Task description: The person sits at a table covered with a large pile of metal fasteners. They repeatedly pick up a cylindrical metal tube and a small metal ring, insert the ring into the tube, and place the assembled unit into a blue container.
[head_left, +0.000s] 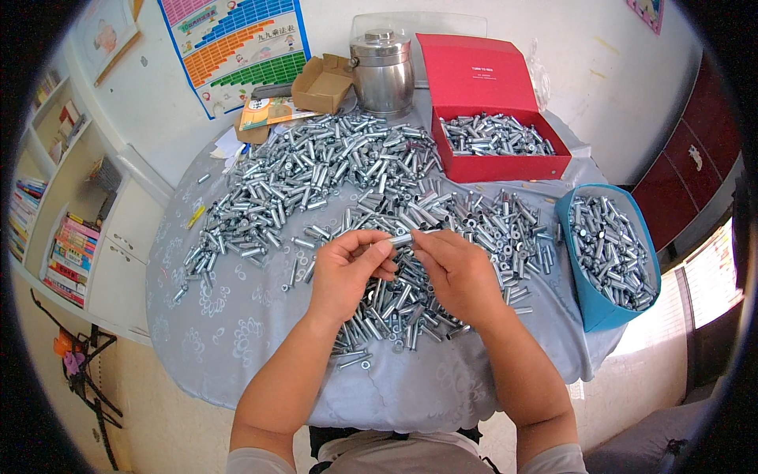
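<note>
Over table (237,332), hands pinching metal sleeve (401,238)

You have a single view, from the camera worn on your head, tilted steeply down and forward over the surface (237,332). It sits close above it, your forearms entering from the lower edge. The fisheye bends the far wall (505,24) and the shelves (71,205) at your left toward the rim.

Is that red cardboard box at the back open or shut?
Open: the red cardboard box has its lid standing upright behind, showing silvery metal pieces inside.
</note>
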A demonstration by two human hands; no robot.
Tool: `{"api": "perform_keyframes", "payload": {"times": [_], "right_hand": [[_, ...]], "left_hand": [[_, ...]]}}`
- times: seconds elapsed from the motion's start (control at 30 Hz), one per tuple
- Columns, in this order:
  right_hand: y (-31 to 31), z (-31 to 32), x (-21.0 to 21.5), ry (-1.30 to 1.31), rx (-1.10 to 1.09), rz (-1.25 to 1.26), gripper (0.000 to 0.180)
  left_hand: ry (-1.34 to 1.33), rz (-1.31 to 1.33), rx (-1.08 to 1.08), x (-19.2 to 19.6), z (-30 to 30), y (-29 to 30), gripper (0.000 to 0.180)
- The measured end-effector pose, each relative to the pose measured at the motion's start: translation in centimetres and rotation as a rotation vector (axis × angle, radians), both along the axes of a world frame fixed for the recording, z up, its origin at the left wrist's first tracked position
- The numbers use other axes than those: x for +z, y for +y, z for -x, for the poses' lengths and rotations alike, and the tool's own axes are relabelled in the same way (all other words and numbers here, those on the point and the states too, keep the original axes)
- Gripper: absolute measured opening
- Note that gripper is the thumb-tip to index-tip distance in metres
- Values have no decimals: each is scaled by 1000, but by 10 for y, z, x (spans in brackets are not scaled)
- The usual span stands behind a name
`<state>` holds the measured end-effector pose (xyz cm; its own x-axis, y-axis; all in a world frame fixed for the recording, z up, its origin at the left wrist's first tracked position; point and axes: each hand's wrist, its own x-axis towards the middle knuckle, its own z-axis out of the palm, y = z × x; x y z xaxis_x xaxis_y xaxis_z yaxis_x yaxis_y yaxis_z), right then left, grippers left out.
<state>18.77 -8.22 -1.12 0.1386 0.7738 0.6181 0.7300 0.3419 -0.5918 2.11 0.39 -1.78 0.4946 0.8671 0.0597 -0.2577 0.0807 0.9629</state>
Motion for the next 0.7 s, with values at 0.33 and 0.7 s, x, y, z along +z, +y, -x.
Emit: {"api": "perform_keyframes", "payload": {"times": [0.33,0.7], "right_hand": [[-3,-16,7,8,-52,84,21],[-6,-11,11,59,-184,46,25]], "left_hand": [[188,-88,32,6,6,0,16],[813,-678,250,31,47,30,22]]}}
